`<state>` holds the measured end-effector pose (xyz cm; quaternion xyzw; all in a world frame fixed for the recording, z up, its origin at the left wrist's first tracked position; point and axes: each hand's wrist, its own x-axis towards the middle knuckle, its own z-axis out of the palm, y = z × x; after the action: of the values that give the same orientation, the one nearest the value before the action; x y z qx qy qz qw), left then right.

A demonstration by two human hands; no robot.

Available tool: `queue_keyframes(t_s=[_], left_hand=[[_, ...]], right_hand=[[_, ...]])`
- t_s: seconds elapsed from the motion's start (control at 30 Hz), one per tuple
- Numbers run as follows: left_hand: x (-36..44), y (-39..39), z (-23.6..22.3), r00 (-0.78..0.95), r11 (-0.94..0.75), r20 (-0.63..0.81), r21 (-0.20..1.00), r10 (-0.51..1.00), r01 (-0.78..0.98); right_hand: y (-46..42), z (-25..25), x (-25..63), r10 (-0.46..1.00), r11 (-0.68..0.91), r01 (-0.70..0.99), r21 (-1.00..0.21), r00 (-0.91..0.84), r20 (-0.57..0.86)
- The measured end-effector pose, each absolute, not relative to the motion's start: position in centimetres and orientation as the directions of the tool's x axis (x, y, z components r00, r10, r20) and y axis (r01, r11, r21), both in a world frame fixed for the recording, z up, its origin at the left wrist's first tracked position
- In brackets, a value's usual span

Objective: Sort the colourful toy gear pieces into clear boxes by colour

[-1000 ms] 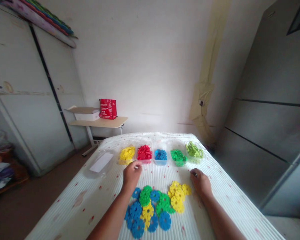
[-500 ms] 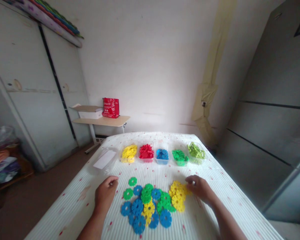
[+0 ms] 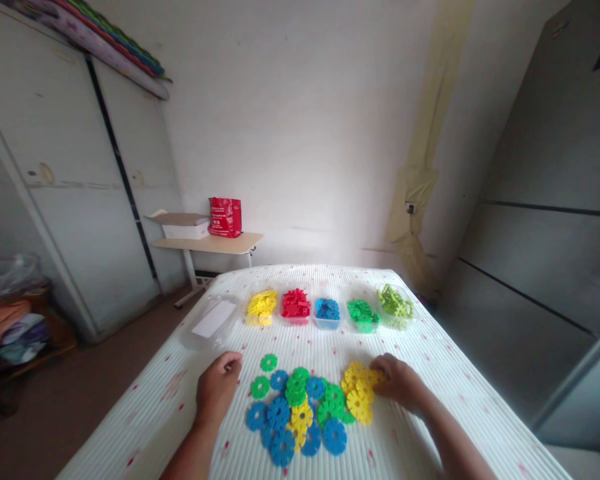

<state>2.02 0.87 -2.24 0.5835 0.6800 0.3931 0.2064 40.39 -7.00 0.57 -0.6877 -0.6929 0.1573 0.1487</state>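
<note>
My left hand [image 3: 219,385] rests on the cloth left of the loose discs, its fingers curled together and nothing showing in them. At the right edge of the yellow pile, my right hand [image 3: 396,381] has its fingers closed on a yellow snowflake disc [image 3: 379,376], partly covered by the fingertips. Other yellow discs [image 3: 359,404] overlap beside it. Between the hands lie notched plastic discs in loose heaps: blue discs [image 3: 283,447], green discs [image 3: 297,387] and a few yellow ones [image 3: 301,415] in the middle. Two green discs [image 3: 269,363] lie apart at the upper left.
A row of clear tubs crosses the table [image 3: 190,413]: yellow [image 3: 262,305], red [image 3: 295,305], blue [image 3: 327,311], green [image 3: 363,313] and light green pieces [image 3: 395,302]. A clear plastic lid or bag with a white card [image 3: 213,319] lies left. Behind stands a side table with a red bag [image 3: 225,217].
My right hand's fingers have closed in on the yellow disc at the pile's edge. The whole view has shifted slightly; my left hand keeps its curled pose.
</note>
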Motion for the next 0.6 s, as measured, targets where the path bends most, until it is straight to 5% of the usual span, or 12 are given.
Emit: queue_keyframes(t_s=[0.37, 0.6], left_hand=[[2.4, 0.5, -1.7, -0.246, 0.019, 0.204, 0.733, 0.947, 0.680], [2.8, 0.4, -2.1, -0.220, 0.000, 0.211, 0.722, 0.952, 0.692]], right_hand=[[-6.6, 1.4, 40.8, 1.000, -0.019, 0.857, -0.515, 0.021, -0.002], [-4.4, 4.8, 35.3, 0.993, 0.049, 0.544, -0.838, -0.118, -0.018]])
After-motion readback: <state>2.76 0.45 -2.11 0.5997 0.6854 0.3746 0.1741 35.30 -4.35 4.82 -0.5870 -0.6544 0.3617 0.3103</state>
